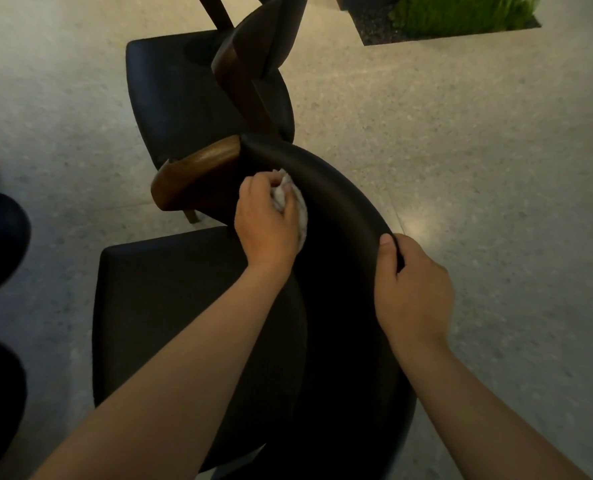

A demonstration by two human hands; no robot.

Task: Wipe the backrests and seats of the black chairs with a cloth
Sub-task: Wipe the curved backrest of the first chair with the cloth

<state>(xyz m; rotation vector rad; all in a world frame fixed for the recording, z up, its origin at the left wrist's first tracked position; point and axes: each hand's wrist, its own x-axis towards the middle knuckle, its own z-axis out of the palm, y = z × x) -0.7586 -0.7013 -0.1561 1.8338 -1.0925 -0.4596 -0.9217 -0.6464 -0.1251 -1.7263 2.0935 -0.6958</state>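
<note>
My left hand [265, 220] gripped the white cloth [296, 209] against the near chair's black backrest [340, 209], while my right hand [412, 282] clamped its top edge.

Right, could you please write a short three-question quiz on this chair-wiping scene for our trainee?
1. True or false: the left hand presses the cloth against the nearer chair's backrest.
2. What does the right hand grip? A) the seat B) the backrest's top edge C) a wooden armrest
3. Fill in: the plants at the top right are ____.
Key: 1 true; 2 B; 3 green.
</note>
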